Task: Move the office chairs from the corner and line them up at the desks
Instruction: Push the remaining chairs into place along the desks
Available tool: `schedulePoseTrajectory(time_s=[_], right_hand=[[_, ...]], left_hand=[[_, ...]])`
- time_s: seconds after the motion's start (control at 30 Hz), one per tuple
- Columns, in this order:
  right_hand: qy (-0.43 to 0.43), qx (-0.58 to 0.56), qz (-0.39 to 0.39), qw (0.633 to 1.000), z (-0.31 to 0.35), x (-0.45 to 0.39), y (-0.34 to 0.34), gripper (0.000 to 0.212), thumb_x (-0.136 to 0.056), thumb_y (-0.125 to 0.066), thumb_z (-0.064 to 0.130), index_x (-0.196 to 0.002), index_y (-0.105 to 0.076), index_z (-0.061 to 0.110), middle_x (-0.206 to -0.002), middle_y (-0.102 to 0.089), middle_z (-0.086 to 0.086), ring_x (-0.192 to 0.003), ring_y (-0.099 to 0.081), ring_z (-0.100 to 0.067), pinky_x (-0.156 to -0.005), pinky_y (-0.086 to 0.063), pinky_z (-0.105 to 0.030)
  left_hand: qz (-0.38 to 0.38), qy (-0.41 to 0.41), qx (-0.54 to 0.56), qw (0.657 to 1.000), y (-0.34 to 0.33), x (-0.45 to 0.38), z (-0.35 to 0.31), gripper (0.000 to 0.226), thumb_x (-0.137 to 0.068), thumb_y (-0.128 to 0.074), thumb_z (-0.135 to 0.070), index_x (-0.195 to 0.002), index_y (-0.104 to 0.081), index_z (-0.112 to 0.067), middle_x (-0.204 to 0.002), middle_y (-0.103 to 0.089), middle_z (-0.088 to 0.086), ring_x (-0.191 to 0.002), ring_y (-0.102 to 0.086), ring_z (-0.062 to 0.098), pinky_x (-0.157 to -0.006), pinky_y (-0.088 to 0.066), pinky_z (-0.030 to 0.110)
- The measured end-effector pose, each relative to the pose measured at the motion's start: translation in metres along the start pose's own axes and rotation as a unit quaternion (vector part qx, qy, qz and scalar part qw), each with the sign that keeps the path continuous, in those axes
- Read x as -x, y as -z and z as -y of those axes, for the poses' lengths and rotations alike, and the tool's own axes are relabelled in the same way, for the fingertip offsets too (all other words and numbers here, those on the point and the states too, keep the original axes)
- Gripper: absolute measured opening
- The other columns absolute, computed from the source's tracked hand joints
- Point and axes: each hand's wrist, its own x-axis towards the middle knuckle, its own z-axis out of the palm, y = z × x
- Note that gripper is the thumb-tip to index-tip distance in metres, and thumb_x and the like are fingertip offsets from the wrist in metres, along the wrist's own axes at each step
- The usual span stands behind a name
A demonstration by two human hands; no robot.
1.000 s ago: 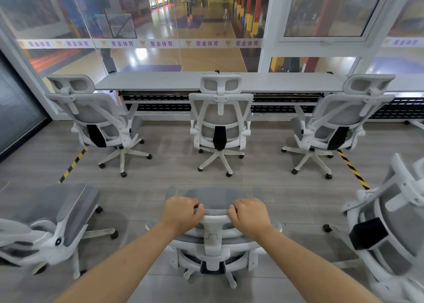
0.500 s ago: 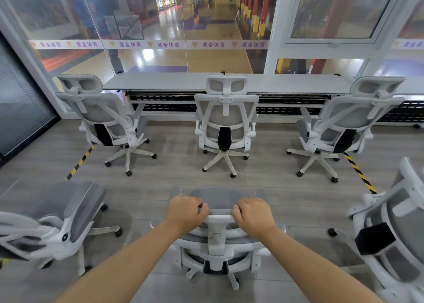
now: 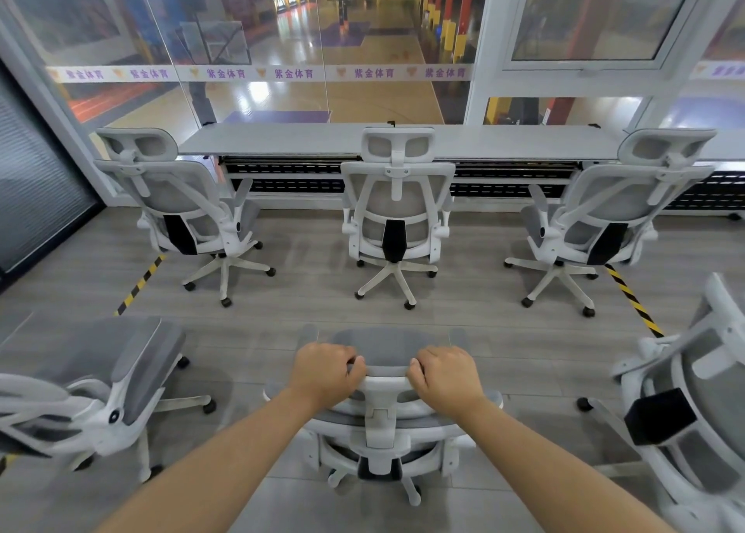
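Right below me stands a white-framed office chair (image 3: pixel 385 423) with grey mesh, its back towards me. My left hand (image 3: pixel 325 373) and my right hand (image 3: pixel 446 375) both grip the top of its headrest. Three matching chairs face the long grey desk (image 3: pixel 306 139) along the glass wall: a left chair (image 3: pixel 181 210), a middle chair (image 3: pixel 397 214) and a right chair (image 3: pixel 604 218). The middle one stands straight ahead of the chair I hold.
Another chair (image 3: pixel 105 387) stands close at my left and one more chair (image 3: pixel 693 411) close at my right. Yellow-black tape strips (image 3: pixel 139 286) mark the grey floor on both sides. A dark panel (image 3: pixel 28 177) lines the left wall.
The view has crept towards the desk and the row of chairs looks slightly nearer. Both hands keep the same grip on the headrest.
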Motion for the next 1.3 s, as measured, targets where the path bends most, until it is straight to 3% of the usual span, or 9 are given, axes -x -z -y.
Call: schedulePoseTrajectory(time_s=[0.27,0.53,0.83,0.93,1.07,1.17,1.3], right_hand=[[0.004,-0.002,-0.013,1.0,-0.002,-0.006,0.001,0.039,-0.086,-0.045,0.027,-0.049,-0.044,0.019,-0.046,-0.037,0.007,-0.042,-0.029,-0.015,-0.047,-0.024,-0.026],[0.0,-0.002,-0.022,1.0,-0.005,-0.014,0.001,0.038,-0.086,-0.045,0.027,-0.049,-0.043,0.019,-0.046,-0.037,0.006,-0.043,-0.028,-0.016,-0.047,-0.026,-0.027],[-0.012,-0.007,0.038,0.999,-0.004,-0.014,0.005,0.038,-0.09,-0.039,0.033,-0.055,-0.047,0.02,-0.052,-0.04,0.008,-0.048,-0.035,-0.016,-0.053,-0.03,-0.029],[-0.031,-0.031,0.083,0.996,-0.009,-0.014,0.012,0.041,-0.093,-0.029,0.04,-0.073,-0.06,0.02,-0.07,-0.055,0.008,-0.067,-0.047,-0.016,-0.069,-0.038,-0.032],[-0.098,-0.029,0.075,0.992,-0.032,-0.003,0.026,0.047,-0.096,-0.027,0.042,-0.108,-0.065,0.017,-0.102,-0.067,0.002,-0.098,-0.058,-0.019,-0.095,-0.042,-0.036],[-0.171,0.03,0.089,0.981,-0.06,0.017,0.043,0.039,-0.101,-0.034,0.037,-0.121,-0.061,0.016,-0.116,-0.066,-0.001,-0.111,-0.057,-0.024,-0.098,-0.039,-0.037],[-0.261,0.05,0.094,0.959,-0.115,0.056,0.082,0.038,-0.104,-0.034,0.03,-0.135,-0.053,0.019,-0.124,-0.065,-0.003,-0.113,-0.058,-0.025,-0.095,-0.04,-0.038]], left_hand=[[-0.004,-0.001,0.012,1.0,-0.005,-0.007,0.002,0.042,-0.084,-0.035,-0.043,-0.062,-0.058,-0.016,-0.053,-0.057,-0.002,-0.048,-0.049,0.02,-0.045,-0.03,0.026],[-0.006,-0.012,0.029,0.999,-0.002,-0.015,0.002,0.045,-0.085,-0.031,-0.044,-0.063,-0.06,-0.018,-0.051,-0.054,-0.003,-0.046,-0.047,0.017,-0.044,-0.03,0.024],[0.049,0.02,0.029,0.998,0.007,-0.017,-0.003,0.051,-0.085,-0.021,-0.048,-0.078,-0.063,-0.02,-0.067,-0.064,-0.003,-0.061,-0.057,0.017,-0.055,-0.042,0.029],[0.087,0.043,0.066,0.993,0.014,-0.032,-0.014,0.035,-0.093,-0.033,-0.041,-0.09,-0.061,-0.021,-0.084,-0.068,-0.003,-0.077,-0.061,0.024,-0.064,-0.039,0.032],[0.118,0.004,0.105,0.987,0.017,-0.062,-0.045,0.029,-0.096,-0.036,-0.035,-0.085,-0.055,-0.017,-0.085,-0.065,0.001,-0.079,-0.056,0.027,-0.068,-0.036,0.034],[0.131,-0.06,0.122,0.982,0.008,-0.083,-0.081,0.027,-0.096,-0.036,-0.037,-0.087,-0.054,-0.02,-0.088,-0.065,-0.002,-0.083,-0.059,0.026,-0.072,-0.04,0.035],[0.136,-0.126,0.131,0.974,-0.006,-0.107,-0.147,0.028,-0.095,-0.034,-0.037,-0.089,-0.056,-0.021,-0.088,-0.063,-0.003,-0.081,-0.06,0.024,-0.076,-0.043,0.038]])
